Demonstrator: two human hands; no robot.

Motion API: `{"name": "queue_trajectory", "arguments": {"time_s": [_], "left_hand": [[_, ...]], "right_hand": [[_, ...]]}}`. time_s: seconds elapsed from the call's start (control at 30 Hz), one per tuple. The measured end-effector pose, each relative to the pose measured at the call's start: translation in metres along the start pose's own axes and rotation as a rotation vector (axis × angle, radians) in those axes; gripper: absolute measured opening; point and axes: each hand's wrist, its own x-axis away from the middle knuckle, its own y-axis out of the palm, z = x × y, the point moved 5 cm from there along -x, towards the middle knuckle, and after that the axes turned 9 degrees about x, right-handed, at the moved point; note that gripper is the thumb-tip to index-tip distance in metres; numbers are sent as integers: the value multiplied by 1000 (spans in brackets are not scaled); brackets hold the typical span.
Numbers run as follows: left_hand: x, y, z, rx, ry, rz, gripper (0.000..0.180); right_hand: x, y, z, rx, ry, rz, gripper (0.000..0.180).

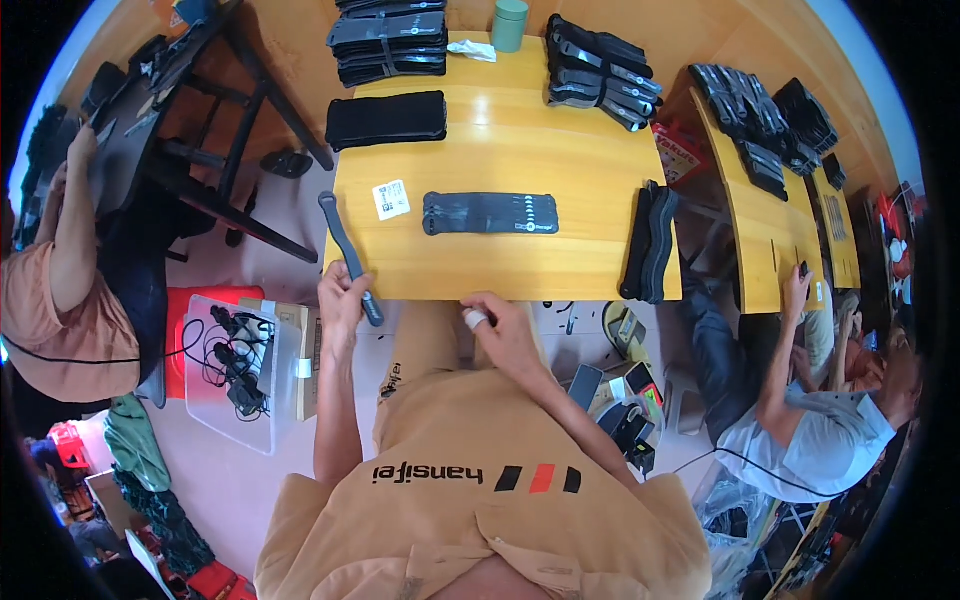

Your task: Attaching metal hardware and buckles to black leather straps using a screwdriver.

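Holding round-ended grey strap [345, 246], left hand [342, 297], smooth wooden tabletop [480, 268]

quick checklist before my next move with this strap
- Strap in grip: ok, the left hand holds it.
- Right hand free: cannot tell; nothing shows in it, but its palm is hidden.
- Centre piece flat on the table: ok.
- White label apart from the centre piece: ok, to its left.
- Strap wholly over the table: not ok, its near end sticks out past the front edge.
- Strap's underside clean: cannot tell, hidden.
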Motion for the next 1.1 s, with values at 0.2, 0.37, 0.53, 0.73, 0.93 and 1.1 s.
{"name": "queue_trajectory", "arguments": {"time_s": [0.2, 0.37, 0.53, 0.73, 0.93, 1.1], "left_hand": [[51, 71, 22, 222, -7, -141, 14], [66, 92, 24, 471, -75, -210, 15], [74, 107, 31, 666, -309, -452, 23], [65, 111, 48, 699, -268, -466, 21], [63, 118, 65, 690, -265, -432, 19], [63, 127, 72, 663, -218, -407, 20]], "right_hand": [[5, 27, -31, -256, -3, -105, 20], [10, 17, -34, -545, 136, -115, 13], [2, -6, -29, -729, 302, -62, 8], [-3, -39, -41, -737, 188, -87, 23], [5, -57, -54, -241, 70, 25, 33], [8, -60, -77, 9, -91, 91, 44]]}}
